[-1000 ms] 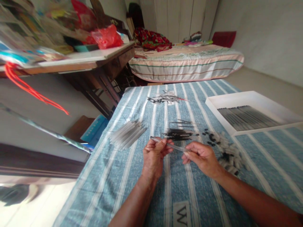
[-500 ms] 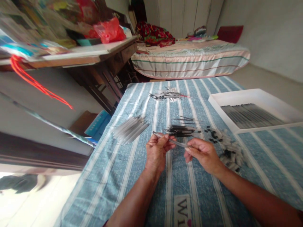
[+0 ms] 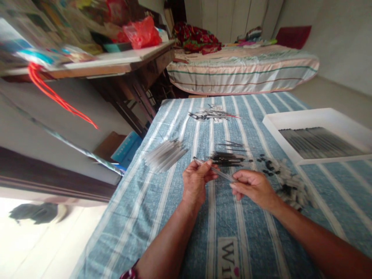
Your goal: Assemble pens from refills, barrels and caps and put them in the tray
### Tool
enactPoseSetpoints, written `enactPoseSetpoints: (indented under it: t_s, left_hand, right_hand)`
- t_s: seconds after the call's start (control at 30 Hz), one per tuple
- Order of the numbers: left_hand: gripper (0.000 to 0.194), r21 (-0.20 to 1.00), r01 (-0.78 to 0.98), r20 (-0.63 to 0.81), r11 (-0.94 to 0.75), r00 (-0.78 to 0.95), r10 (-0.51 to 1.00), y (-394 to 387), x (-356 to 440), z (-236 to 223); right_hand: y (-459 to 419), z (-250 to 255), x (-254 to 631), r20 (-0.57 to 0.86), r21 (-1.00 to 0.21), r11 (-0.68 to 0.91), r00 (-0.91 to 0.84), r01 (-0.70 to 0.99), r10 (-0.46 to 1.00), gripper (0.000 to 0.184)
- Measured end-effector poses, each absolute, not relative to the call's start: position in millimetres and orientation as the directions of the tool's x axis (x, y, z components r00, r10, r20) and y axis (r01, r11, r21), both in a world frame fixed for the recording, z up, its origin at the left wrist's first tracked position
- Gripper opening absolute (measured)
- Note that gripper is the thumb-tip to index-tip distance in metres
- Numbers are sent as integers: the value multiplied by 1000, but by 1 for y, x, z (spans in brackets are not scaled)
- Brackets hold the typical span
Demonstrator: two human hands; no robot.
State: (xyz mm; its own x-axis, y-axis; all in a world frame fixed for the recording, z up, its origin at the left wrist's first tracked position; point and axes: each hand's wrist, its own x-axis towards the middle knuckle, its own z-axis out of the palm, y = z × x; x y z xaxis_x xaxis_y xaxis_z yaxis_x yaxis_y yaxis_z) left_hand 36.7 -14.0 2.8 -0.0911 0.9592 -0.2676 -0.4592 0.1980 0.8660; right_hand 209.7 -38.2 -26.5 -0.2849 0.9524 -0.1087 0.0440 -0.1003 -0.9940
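My left hand [image 3: 197, 180] and my right hand [image 3: 253, 187] both pinch one clear pen barrel [image 3: 221, 173] above the blue striped cloth [image 3: 162, 201]. The left fingers grip its far end, the right fingers its near end. Just beyond the hands lies a bundle of thin black refills [image 3: 228, 159]. A pile of clear barrels [image 3: 165, 154] lies to the left. Small black and grey caps [image 3: 286, 182] are scattered to the right of my right hand.
A white tray [image 3: 314, 116] holding several dark pens stands at the right. More loose pen parts [image 3: 212, 114] lie at the cloth's far end. A cluttered wooden table [image 3: 116, 66] stands at the left, a bed [image 3: 241, 69] beyond.
Both hands keep their grip on the barrel and barely move relative to each other. The camera has shifted slightly, so everything sits a little further right.
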Motion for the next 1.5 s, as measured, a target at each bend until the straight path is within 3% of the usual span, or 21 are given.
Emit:
enactPoseSetpoints:
  t_s: [0.27, 0.53, 0.93, 1.1, 1.27, 1.4, 1.5]
  left_hand:
    - [24, 896, -396, -241, 203, -48, 969, -16, 37, 4]
    - [18, 883, -385, -236, 267, 126, 963, -15, 32, 8]
    - [18, 881, -391, -249, 268, 99, 963, -21, 41, 3]
    - [18, 893, -366, -249, 261, 80, 965, -18, 40, -1]
    - [18, 912, -332, -229, 241, 74, 971, -14, 34, 3]
    - [17, 931, -279, -206, 236, 130, 970, -14, 35, 4]
    - [17, 945, -221, -200, 242, 197, 960, -17, 38, 3]
  right_hand:
    - [-41, -24, 208, -170, -981, -193, -327, -39, 930, 25]
    - [-43, -21, 207, -168, -957, -240, -367, -160, 915, 25]
    - [-44, -30, 205, -140, -975, -176, -238, -138, 961, 24]
    - [-36, -34, 207, -169, -979, -193, -282, -59, 944, 25]
    - [-30, -25, 205, -16, -987, 31, -290, 155, 957, 21]
    - [-26, -8, 206, 155, -908, 255, -300, 332, 941, 18]
    - [-24, 6, 210, 182, -870, 315, -347, 380, 920, 17]
